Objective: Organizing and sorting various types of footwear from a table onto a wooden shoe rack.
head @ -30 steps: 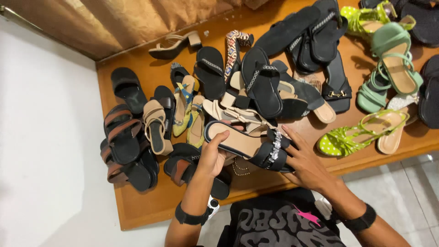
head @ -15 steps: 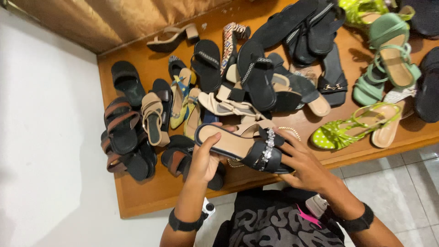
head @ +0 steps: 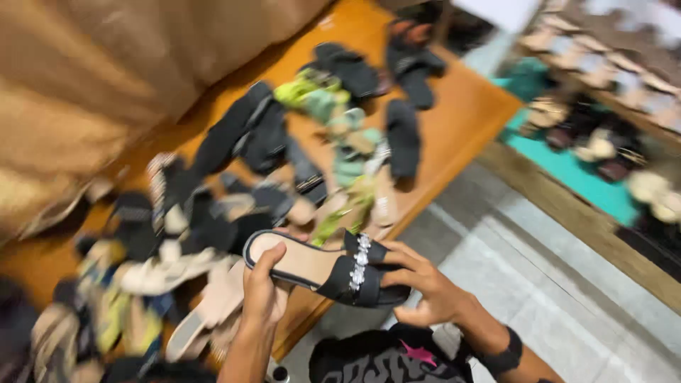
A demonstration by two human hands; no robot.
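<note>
Sandal held up in both hands

Sandal [head: 323,269], black with a tan insole and a strip of clear stones across its strap, is held level in the air over the near edge of the wooden table [head: 454,113]. The left hand [head: 264,294] is closed around its heel end, thumb on the insole. The right hand [head: 425,287] grips the toe end, fingers curled under the strap. Behind it, a blurred heap of shoes [head: 213,206] covers the table: black slides, green sandals, pale ones toward the left end. Grey floor tiles [head: 539,284] lie to the right.
</note>
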